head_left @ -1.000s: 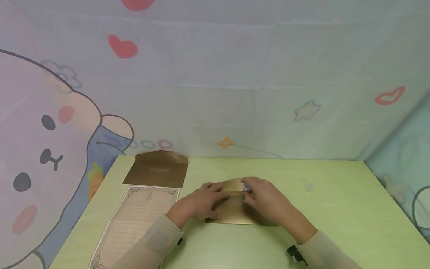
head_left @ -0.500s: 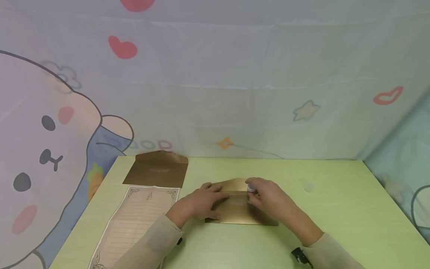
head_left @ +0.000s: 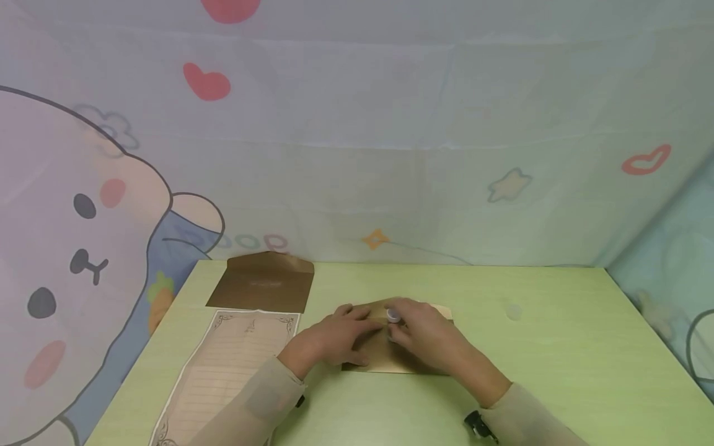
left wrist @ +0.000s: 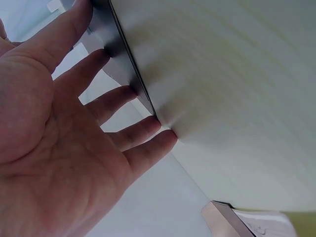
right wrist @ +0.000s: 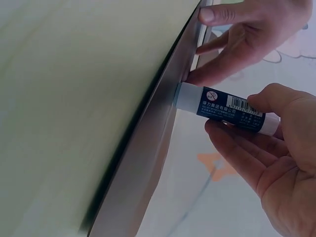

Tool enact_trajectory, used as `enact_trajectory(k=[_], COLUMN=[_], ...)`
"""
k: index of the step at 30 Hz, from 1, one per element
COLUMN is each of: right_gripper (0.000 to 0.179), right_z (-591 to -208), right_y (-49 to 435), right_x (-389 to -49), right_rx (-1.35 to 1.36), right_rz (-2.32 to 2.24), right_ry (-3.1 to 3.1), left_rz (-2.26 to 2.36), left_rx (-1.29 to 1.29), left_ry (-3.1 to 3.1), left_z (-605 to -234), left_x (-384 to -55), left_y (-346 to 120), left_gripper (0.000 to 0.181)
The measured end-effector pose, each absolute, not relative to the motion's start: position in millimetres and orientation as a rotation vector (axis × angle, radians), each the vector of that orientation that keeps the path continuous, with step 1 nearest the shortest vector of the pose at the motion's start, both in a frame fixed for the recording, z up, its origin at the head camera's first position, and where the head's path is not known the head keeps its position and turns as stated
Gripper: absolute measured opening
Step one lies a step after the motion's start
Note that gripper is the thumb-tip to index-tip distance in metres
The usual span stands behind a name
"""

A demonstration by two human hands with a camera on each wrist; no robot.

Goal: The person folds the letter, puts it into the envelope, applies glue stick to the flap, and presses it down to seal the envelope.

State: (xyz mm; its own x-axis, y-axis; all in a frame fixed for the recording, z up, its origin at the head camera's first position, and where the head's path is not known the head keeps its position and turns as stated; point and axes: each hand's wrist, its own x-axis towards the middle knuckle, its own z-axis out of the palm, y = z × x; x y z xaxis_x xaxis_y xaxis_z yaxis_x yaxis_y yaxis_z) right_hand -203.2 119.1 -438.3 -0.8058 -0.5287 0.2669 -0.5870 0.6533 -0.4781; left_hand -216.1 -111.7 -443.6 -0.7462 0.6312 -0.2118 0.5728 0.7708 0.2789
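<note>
A gold envelope (head_left: 374, 359) lies on the table in front of me with its flap raised toward the back. My left hand (head_left: 334, 336) rests on its left part, fingers spread and fairly straight; the left wrist view shows the fingertips (left wrist: 129, 91) touching the envelope and the table. Between thumb and fingers, my right hand (head_left: 429, 331) pinches a glue stick (right wrist: 229, 109) with a dark blue label and white ends. The glue stick's end touches the envelope near the flap's fold, right of my left hand. My right hand covers part of the envelope in the head view.
A second brown-gold envelope (head_left: 259, 288) lies at the back left. Lined letter paper (head_left: 223, 365) with an ornate border is in front of it, partly under the left forearm. A small translucent cap-like piece (head_left: 514, 311) sits to the right. A printed cloth (head_left: 346, 124) hangs behind.
My right hand first slid slightly right with the glue stick, then moved back left along the envelope, closer to my left hand. My left hand has stayed in place.
</note>
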Motion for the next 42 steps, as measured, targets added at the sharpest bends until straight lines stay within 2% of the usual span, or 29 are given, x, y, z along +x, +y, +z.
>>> enact_trajectory(k=[7,19,24,28,32,38,42], right_gripper=[0.032,0.032,0.022,0.024,0.028,0.016,0.019], right_z=[-440,-439,-438,-436,-428,-411,-401], right_y=[114,128,141,153,162,178,187], right_x=[-205,-204,-203,-202,-201,-204,-205], right_rx=[0.965,0.9,0.903,0.9,0.853,0.733,0.634], right_rz=[0.877,0.771,0.74,0.75,0.846,1.082,1.218], right_ry=[-2.755,-2.769,-2.755,-2.765,-2.796,-2.772,-2.697], left_rz=[0.289,0.267,0.252,0.27,0.287,0.274,0.23], left_rx=[0.924,0.933,0.94,0.93,0.911,0.903,0.908], left_ry=[2.669,2.68,2.686,2.689,2.69,2.701,2.734], left_z=[-442,-444,-444,-444,-444,-443,-442], left_x=[-215,-217,-216,-216,-217,-217,-215], left_y=[-111,-110,-109,-108,-108,-106,-103], left_gripper=[0.072,0.069,0.068,0.068,0.067,0.067,0.068])
